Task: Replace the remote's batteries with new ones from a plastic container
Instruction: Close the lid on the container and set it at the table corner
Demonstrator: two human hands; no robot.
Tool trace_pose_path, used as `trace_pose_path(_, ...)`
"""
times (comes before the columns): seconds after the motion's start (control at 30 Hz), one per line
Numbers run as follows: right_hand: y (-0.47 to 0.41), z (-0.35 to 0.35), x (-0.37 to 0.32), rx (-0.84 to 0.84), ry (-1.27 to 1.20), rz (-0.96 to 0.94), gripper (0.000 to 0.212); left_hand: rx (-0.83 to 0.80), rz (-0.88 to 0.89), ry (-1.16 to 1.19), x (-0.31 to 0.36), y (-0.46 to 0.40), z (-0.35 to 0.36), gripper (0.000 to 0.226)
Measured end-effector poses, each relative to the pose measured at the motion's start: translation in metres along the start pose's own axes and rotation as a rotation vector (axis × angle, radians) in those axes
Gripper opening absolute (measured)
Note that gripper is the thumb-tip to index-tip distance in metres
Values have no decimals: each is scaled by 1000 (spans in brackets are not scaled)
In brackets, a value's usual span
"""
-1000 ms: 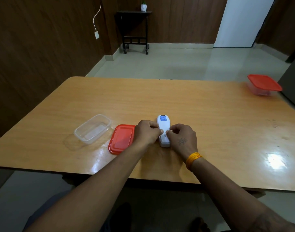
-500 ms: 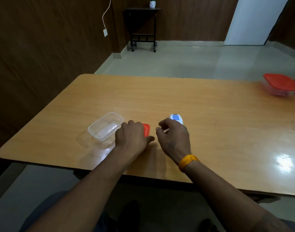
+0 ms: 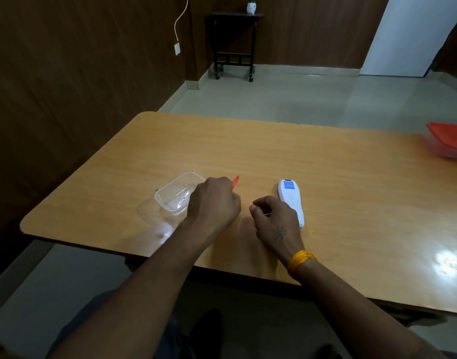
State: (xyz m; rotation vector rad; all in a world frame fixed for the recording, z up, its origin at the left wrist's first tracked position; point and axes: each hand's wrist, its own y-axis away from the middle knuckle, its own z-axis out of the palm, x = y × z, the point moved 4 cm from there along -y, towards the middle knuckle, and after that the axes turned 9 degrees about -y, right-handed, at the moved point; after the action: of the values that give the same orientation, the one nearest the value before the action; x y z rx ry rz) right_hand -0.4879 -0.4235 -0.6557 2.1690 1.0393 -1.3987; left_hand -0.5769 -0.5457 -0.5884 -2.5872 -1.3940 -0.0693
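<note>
— While the white, slim plastic remote (image 3: 290, 202) lies flat on the glossy orange-brown wooden table (image 3: 351, 203) a little right of the frame's centre, where do the person's hands sit?

— The right hand (image 3: 275, 221) hovers or rests just left of the remote's near end, its fingers loosely curled and its thumb tucked toward the forefinger. Nothing can be made out between them. A yellow-orange wristband (image 3: 299, 263) circles that wrist.

— And the left hand (image 3: 213, 203)?

— It sits at centre frame, knuckles up, fingers bent downward over the red plastic lid (image 3: 236, 180). Only one red corner pokes out beyond the knuckles, so whether the fingers grip the lid or merely lie on it cannot be told.

— Where is the container?

— An open, clear, rectangular plastic container (image 3: 174, 195) stands just left of the left hand, partly hidden behind it. Its contents are too blurred to name.

— Anything else on the table?

— A second clear plastic box with a red lid (image 3: 450, 143) sits at the far right edge of the frame, well apart from the hands. A dark wooden side table (image 3: 233, 42) with a small white pot (image 3: 251, 7) stands against the wall at upper centre.
</note>
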Motion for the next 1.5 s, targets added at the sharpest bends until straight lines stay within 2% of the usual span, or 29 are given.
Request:
trace_pose_path(0.07,0,4,3,-3,-147,97,28,49,-37,102,-13,-7,-4,27)
trace_pose_path(0.2,0,19,-11,-57,-617,338,28,-15,-171,430,-39,-24,-12,30)
trace_pose_path(0.3,-2,37,-34,-92,-855,410,20,-7,-239,584,-62,-38,-16,21)
trace_pose_path(0.37,-5,50,-45,-96,-913,417,14,22,-273,619,-78,-44,-18,15)
trace_pose_path(0.53,-12,85,-61,-88,-942,431,10,117,-294,438,-115,-51,-18,8)
trace_pose_path(0.8,-16,123,-45,-31,-798,484,13,-46,-380,235,-146,-51,4,18)
trace_pose_path(1.03,-19,132,-40,-6,-744,465,25,-10,-398,193,-148,-50,4,21)
trace_pose_path(1.23,-19,135,-45,-67,-689,491,17,-166,-463,133,-147,-47,6,10)
trace_pose_path(1.33,-18,130,-53,-113,-699,500,18,-174,-431,179,-141,-48,7,18)
trace_pose_path(1.43,-21,121,-58,-107,-671,445,12,-141,-436,391,-136,-50,9,49)
trace_pose_path(1.5,-23,117,-62,-106,-574,389,17,-93,-452,459,-131,-50,10,66)
